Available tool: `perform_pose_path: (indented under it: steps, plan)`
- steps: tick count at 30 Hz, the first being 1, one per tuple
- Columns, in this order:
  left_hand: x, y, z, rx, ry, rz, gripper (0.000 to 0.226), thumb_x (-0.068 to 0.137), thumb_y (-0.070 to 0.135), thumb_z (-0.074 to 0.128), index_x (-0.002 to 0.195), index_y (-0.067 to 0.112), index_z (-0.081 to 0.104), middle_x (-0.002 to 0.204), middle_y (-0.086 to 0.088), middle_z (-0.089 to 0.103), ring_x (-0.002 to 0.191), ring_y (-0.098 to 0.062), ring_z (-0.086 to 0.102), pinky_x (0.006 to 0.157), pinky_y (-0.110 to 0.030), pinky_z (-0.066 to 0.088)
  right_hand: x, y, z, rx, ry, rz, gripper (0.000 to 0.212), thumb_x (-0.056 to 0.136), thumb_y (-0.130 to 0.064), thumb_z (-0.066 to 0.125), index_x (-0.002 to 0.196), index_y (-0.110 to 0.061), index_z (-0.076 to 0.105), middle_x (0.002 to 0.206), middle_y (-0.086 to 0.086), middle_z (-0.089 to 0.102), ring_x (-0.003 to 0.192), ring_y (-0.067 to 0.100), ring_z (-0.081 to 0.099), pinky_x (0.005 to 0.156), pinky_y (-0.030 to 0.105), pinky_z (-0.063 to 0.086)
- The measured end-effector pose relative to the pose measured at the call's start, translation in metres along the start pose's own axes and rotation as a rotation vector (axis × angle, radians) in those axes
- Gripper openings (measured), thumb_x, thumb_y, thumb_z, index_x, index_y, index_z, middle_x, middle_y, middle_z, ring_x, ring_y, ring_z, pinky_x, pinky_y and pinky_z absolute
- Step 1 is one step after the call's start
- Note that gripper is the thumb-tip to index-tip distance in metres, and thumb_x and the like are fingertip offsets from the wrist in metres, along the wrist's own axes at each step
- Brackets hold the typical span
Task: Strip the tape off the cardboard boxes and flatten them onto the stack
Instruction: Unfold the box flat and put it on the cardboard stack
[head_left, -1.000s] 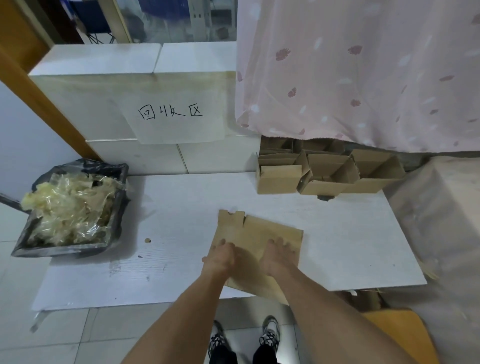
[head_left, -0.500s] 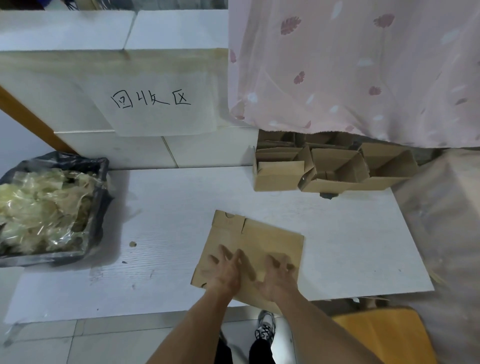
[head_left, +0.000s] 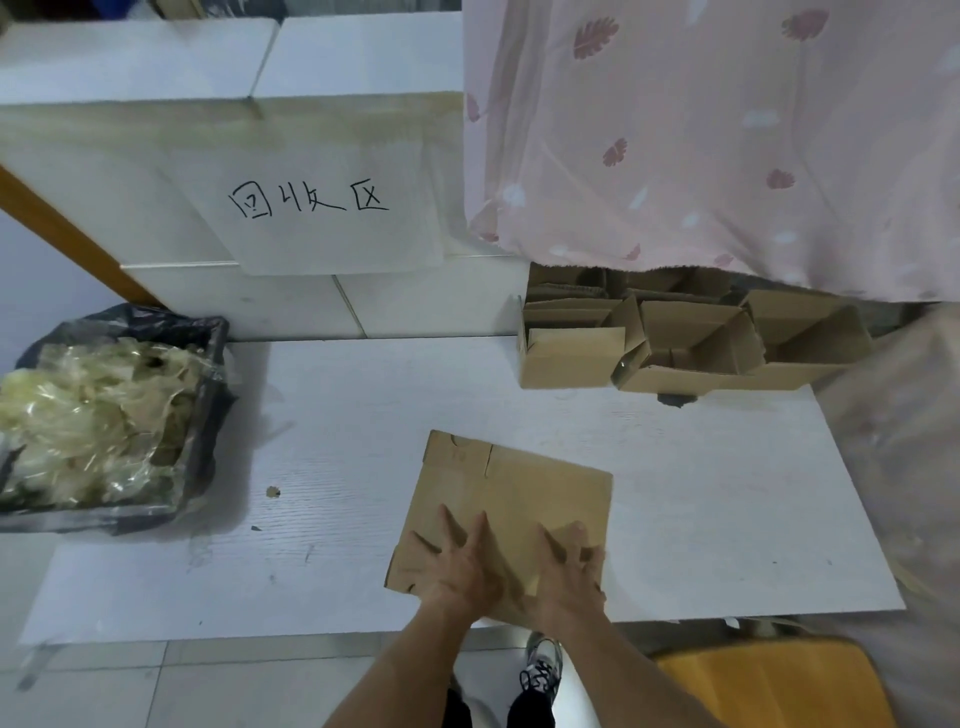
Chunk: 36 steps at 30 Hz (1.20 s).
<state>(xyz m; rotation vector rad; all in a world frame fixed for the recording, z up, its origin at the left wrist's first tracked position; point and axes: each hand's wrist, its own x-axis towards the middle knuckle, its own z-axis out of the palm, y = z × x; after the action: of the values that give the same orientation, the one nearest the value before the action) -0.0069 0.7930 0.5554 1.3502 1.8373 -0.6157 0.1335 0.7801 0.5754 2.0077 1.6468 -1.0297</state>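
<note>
The flattened cardboard box (head_left: 511, 512) lies on the white board (head_left: 701, 493), its near edge at the board's front edge. Both palms press on its near half: the left hand (head_left: 457, 564) and right hand (head_left: 566, 564) now have fingers splayed wide, where a second ago they were bunched. Open cardboard boxes (head_left: 675, 345) stand behind; a bin of stripped tape (head_left: 98, 415) sits left.

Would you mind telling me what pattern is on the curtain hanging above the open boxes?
Pale pink curtain with scattered darker pink and white leaf motifs, seen in the head view.
</note>
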Motion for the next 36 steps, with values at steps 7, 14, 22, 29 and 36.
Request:
perform_pose_path:
  steps: [7, 14, 22, 29, 36]
  plan:
    - [0.003, -0.050, -0.005, -0.074, 0.018, -0.132, 0.110, 0.076, 0.076, 0.060, 0.144, 0.055, -0.024, 0.158, -0.001, -0.034, 0.144, -0.053, -0.011, 0.106, -0.071, 0.028, 0.009, -0.045, 0.000, -0.098, -0.056, -0.153, 0.090, 0.092, -0.036, 0.063, 0.155, -0.039, -0.001, 0.159, 0.010, -0.028, 0.146, 0.046, -0.010, 0.115, 0.052, 0.030]
    - [0.030, -0.128, -0.027, -0.118, 0.143, -0.166, 0.098, 0.095, 0.026, 0.057, 0.144, 0.057, -0.022, 0.158, -0.003, -0.034, 0.144, -0.053, -0.009, 0.108, -0.066, 0.026, 0.015, -0.138, 0.025, -0.143, -0.016, -0.163, 0.087, 0.095, -0.027, 0.056, 0.155, -0.038, -0.006, 0.160, 0.013, -0.028, 0.147, 0.046, -0.012, 0.117, 0.053, 0.024]
    - [0.077, -0.179, -0.102, -0.217, 0.286, -0.017, 0.071, 0.101, 0.013, 0.039, 0.153, 0.044, 0.001, 0.161, -0.009, -0.022, 0.144, -0.049, -0.020, 0.116, -0.067, 0.002, 0.057, -0.242, -0.009, -0.124, 0.049, -0.122, 0.078, 0.097, -0.031, 0.051, 0.156, -0.035, 0.000, 0.162, 0.011, -0.022, 0.147, 0.045, -0.010, 0.117, 0.055, 0.023]
    - [0.115, -0.192, -0.140, -0.210, 0.374, -0.030, 0.052, 0.101, 0.025, 0.034, 0.147, 0.041, 0.016, 0.163, -0.008, -0.007, 0.143, -0.049, -0.006, 0.113, -0.067, 0.009, 0.090, -0.299, -0.032, -0.107, 0.100, -0.140, 0.074, 0.098, -0.029, 0.050, 0.155, -0.037, 0.003, 0.163, 0.009, -0.017, 0.148, 0.042, -0.008, 0.116, 0.054, 0.023]
    - [0.134, -0.203, -0.174, -0.228, 0.297, -0.059, 0.066, 0.097, 0.035, 0.047, 0.150, 0.044, 0.009, 0.161, -0.009, -0.017, 0.139, -0.052, 0.012, 0.105, -0.069, 0.026, 0.105, -0.322, -0.050, -0.180, 0.043, -0.168, 0.079, 0.099, -0.029, 0.051, 0.155, -0.038, -0.005, 0.162, 0.011, -0.022, 0.147, 0.043, -0.014, 0.115, 0.060, 0.019]
